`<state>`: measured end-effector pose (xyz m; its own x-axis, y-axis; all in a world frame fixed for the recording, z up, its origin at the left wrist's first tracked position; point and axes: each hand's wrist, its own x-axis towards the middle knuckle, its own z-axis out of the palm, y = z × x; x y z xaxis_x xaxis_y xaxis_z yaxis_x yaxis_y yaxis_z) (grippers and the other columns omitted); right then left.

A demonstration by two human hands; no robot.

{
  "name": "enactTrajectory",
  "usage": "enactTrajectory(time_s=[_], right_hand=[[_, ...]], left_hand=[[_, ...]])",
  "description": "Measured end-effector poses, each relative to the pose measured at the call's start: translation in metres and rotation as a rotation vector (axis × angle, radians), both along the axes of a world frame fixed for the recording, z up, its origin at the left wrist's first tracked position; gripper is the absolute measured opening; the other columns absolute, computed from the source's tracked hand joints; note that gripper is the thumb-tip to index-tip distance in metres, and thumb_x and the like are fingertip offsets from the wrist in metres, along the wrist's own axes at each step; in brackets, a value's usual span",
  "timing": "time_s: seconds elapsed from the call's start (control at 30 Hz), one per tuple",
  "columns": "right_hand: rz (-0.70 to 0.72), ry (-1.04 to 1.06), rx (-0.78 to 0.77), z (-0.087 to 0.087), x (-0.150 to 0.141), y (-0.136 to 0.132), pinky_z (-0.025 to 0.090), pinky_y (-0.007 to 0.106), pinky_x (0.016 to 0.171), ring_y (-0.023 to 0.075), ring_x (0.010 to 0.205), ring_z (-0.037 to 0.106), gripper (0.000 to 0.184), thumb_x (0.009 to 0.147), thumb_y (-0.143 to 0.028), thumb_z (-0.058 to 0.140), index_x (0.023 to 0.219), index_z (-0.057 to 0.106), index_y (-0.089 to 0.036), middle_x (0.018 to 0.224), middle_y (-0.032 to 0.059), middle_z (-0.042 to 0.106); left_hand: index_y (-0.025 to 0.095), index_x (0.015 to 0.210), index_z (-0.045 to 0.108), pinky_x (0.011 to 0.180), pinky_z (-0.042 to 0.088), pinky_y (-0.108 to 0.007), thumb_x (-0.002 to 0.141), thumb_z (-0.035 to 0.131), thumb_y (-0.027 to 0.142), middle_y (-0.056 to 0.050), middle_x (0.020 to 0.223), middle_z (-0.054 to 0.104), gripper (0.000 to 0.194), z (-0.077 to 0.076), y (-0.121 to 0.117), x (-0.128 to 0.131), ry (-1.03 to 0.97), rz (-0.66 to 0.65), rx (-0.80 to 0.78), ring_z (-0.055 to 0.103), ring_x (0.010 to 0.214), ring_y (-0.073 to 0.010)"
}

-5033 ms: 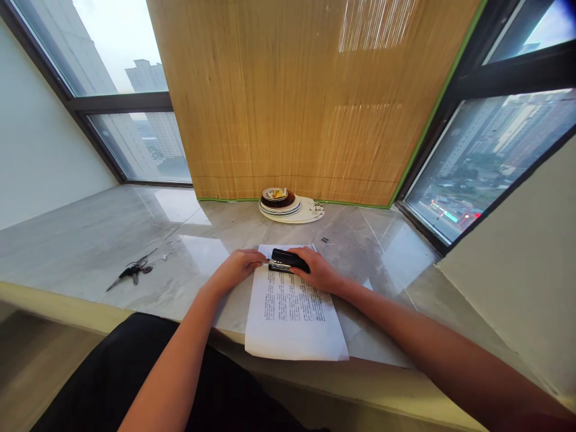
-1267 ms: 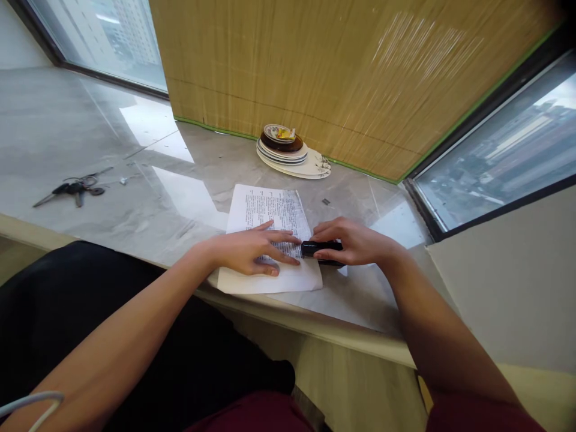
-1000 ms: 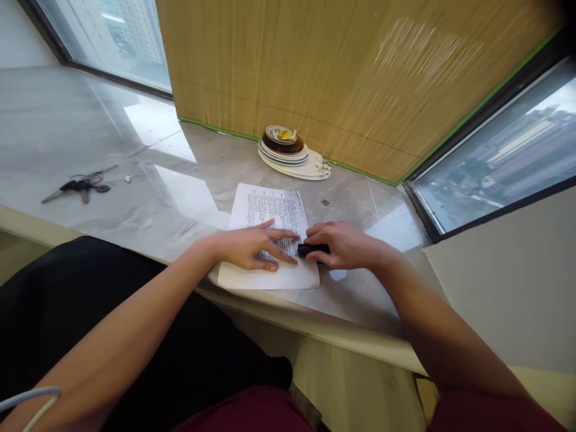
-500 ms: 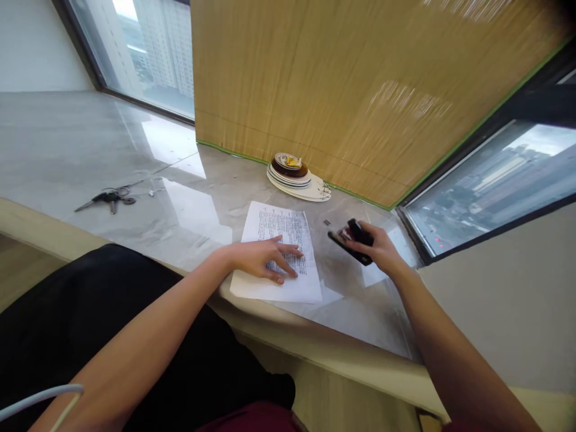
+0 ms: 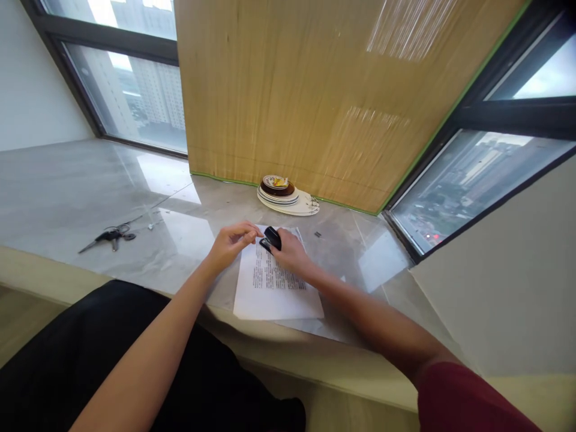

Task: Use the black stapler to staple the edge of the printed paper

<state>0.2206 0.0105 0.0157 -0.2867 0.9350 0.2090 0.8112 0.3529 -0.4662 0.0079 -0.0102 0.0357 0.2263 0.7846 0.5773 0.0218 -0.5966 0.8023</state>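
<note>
A printed paper [image 5: 276,300] lies on the grey marble sill, close to its front edge. Over its top left part, my right hand [image 5: 292,255] grips a black stapler [image 5: 271,238], whose nose points left. My left hand [image 5: 236,245] is at the paper's top left corner, thumb and fingers closed in a pinch on the paper's edge, with the fingertips touching or nearly touching the stapler's nose. The fingertips partly hide that corner. A small dark strip, perhaps staples [image 5: 317,234], lies on the sill right of the paper.
Behind the paper, a stack of plates [image 5: 279,195] rests on an oval board [image 5: 308,205] against a bamboo blind [image 5: 279,90]. Keys [image 5: 114,236] lie at the left. Windows flank the blind, and a white wall [image 5: 504,252] bounds the right side.
My left hand has lifted off the middle of the paper and moved up to its top left corner. My right hand has brought the stapler leftward over the paper. The view has tilted up.
</note>
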Motion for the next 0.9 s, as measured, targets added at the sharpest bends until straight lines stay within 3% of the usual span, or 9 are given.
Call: enactTrajectory(time_s=[0.17, 0.27, 0.33, 0.4, 0.47, 0.53, 0.6, 0.7, 0.9], right_hand=[[-0.12, -0.036, 0.045, -0.008, 0.059, -0.029, 0.047, 0.04, 0.091, 0.0281, 0.104, 0.062, 0.02, 0.093, -0.03, 0.06, 0.11, 0.055, -0.021, 0.113, 0.013, 0.066], [-0.158, 0.01, 0.05, -0.007, 0.101, -0.036, 0.05, 0.041, 0.089, 0.0283, 0.101, 0.064, 0.029, 0.092, -0.047, 0.063, 0.107, 0.059, -0.023, 0.109, 0.0103, 0.067], [-0.169, 0.11, 0.069, -0.004, 0.127, -0.031, 0.053, 0.042, 0.087, 0.0275, 0.096, 0.066, 0.037, 0.099, -0.057, 0.049, 0.104, 0.063, -0.022, 0.102, 0.0094, 0.068], [-0.168, 0.162, 0.161, -0.001, 0.148, -0.02, 0.053, 0.046, 0.09, 0.0282, 0.098, 0.066, 0.045, 0.104, -0.055, 0.035, 0.101, 0.066, -0.021, 0.101, 0.0116, 0.069], [-0.1, 0.105, 0.241, -0.002, 0.162, -0.007, 0.05, 0.051, 0.101, 0.0312, 0.113, 0.064, 0.042, 0.103, -0.05, 0.038, 0.107, 0.068, -0.02, 0.117, 0.016, 0.068], [0.029, -0.016, 0.196, -0.007, 0.166, 0.006, 0.046, 0.054, 0.11, 0.0335, 0.133, 0.056, 0.037, 0.099, -0.043, 0.047, 0.122, 0.067, -0.022, 0.139, 0.0173, 0.061], [0.123, -0.098, 0.089, -0.013, 0.159, 0.017, 0.045, 0.054, 0.113, 0.0335, 0.142, 0.05, 0.04, 0.098, -0.036, 0.047, 0.133, 0.064, -0.026, 0.149, 0.0154, 0.057], [0.179, -0.146, 0.018, -0.02, 0.124, 0.032, 0.042, 0.055, 0.117, 0.0327, 0.146, 0.047, 0.045, 0.098, -0.028, 0.043, 0.14, 0.06, -0.026, 0.151, 0.0144, 0.056], [0.239, -0.188, -0.023, -0.019, -0.003, 0.067, 0.029, 0.053, 0.124, 0.0304, 0.155, 0.033, 0.045, 0.102, -0.019, 0.038, 0.146, 0.051, -0.016, 0.165, 0.0177, 0.039]], left_hand=[[0.017, 0.08, 0.08, 0.075, 0.051, -0.031, 0.094, 0.069, 0.044, -0.011, 0.087, 0.073, 0.032, 0.0, -0.002, 0.001, 0.004, 0.012, -0.001, 0.065, 0.086, -0.0214], [0.017, 0.076, 0.079, 0.074, 0.049, -0.03, 0.095, 0.069, 0.045, -0.01, 0.086, 0.073, 0.035, 0.001, -0.002, 0.001, 0.018, -0.001, -0.008, 0.066, 0.085, -0.0207], [0.017, 0.076, 0.078, 0.074, 0.049, -0.03, 0.095, 0.069, 0.045, -0.01, 0.084, 0.072, 0.035, 0.001, -0.002, 0.001, 0.013, 0.002, -0.02, 0.065, 0.084, -0.0202], [0.017, 0.079, 0.079, 0.075, 0.048, -0.03, 0.095, 0.069, 0.044, -0.009, 0.08, 0.071, 0.033, 0.001, -0.001, -0.001, 0.0, 0.008, -0.029, 0.065, 0.082, -0.0196], [0.017, 0.083, 0.08, 0.075, 0.048, -0.03, 0.095, 0.069, 0.045, -0.008, 0.077, 0.07, 0.032, 0.001, -0.001, -0.002, -0.018, 0.018, -0.031, 0.064, 0.078, -0.0188], [0.016, 0.083, 0.08, 0.075, 0.049, -0.031, 0.094, 0.069, 0.046, -0.008, 0.075, 0.069, 0.034, -0.001, 0.0, -0.004, -0.043, 0.028, -0.033, 0.064, 0.078, -0.0195], [0.017, 0.081, 0.079, 0.078, 0.05, -0.032, 0.094, 0.069, 0.047, -0.008, 0.071, 0.068, 0.035, -0.002, 0.002, -0.005, -0.075, 0.036, -0.039, 0.066, 0.083, -0.0215], [0.017, 0.084, 0.079, 0.079, 0.049, -0.033, 0.094, 0.07, 0.046, -0.006, 0.07, 0.067, 0.031, -0.005, 0.004, -0.006, -0.137, 0.036, -0.051, 0.065, 0.083, -0.0209], [0.018, 0.08, 0.079, 0.075, 0.048, -0.03, 0.092, 0.073, 0.042, -0.004, 0.068, 0.064, 0.028, -0.005, 0.006, -0.01, -0.284, 0.098, -0.052, 0.062, 0.077, -0.0178]])
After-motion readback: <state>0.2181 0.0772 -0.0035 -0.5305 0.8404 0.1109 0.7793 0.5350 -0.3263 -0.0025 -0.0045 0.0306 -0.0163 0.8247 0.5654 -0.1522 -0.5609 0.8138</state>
